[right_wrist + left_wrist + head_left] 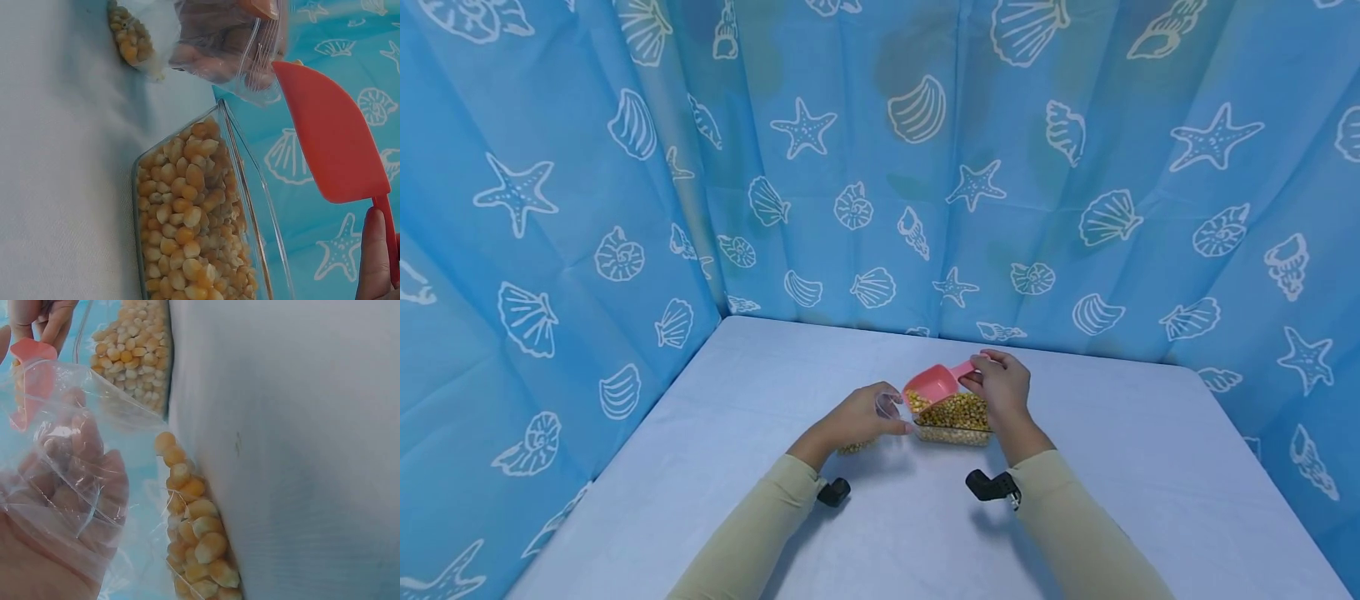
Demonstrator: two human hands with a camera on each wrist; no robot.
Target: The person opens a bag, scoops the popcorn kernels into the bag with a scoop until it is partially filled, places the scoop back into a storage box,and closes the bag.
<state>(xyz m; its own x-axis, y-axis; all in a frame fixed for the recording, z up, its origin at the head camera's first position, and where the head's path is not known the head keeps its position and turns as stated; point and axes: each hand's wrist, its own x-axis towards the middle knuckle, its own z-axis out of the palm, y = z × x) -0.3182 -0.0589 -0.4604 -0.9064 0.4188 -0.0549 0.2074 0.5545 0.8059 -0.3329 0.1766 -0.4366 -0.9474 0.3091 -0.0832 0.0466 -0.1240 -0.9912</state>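
Note:
My left hand [853,417] holds a clear zip plastic bag [215,47] by its upper part, its fingers visible through the film. Corn kernels [203,540] fill the bag's bottom, which rests on the table. My right hand [1006,390] grips the handle of a pink scoop [936,383], tilted toward the bag's mouth. Some kernels [917,402] lie at the scoop's front lip. Below the scoop stands a clear rectangular container [955,435] full of corn kernels [181,231]. The right wrist view shows only the scoop's red-looking underside.
The white table [1120,467] carries the container and the bag. A blue curtain [880,167] with shell and starfish prints stands behind the table and along its sides. Black wrist camera mounts [992,486] jut out from the sleeves.

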